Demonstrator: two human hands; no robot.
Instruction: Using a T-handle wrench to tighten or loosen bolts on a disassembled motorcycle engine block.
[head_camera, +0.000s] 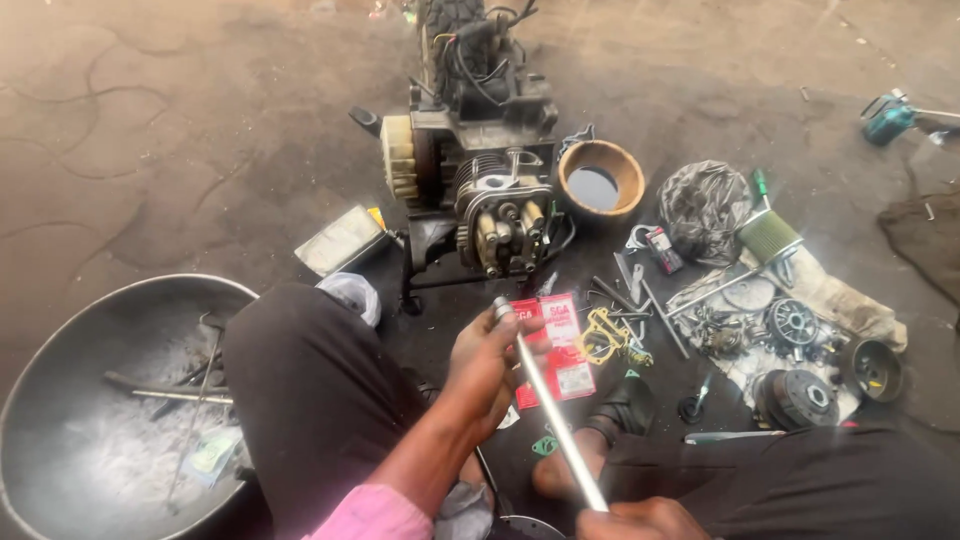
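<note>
My left hand (485, 365) grips the upper part of a long shiny metal socket wrench (545, 400), whose socket end points up toward a small engine (495, 195) standing on the ground ahead. My right hand (640, 520) holds the lower end of the same tool at the bottom edge of the view. Red and white small packets (560, 345) lie on the ground just behind the tool. My knees, in dark trousers, frame the hands on both sides.
A large metal basin (100, 400) with rods and white residue sits at left. A round orange-rimmed bowl (600, 180) stands right of the engine. Clutch parts, gaskets, wrenches and a grey bag (705, 205) lie on a cloth (840, 300) at right. A teal tool (885, 120) lies far right.
</note>
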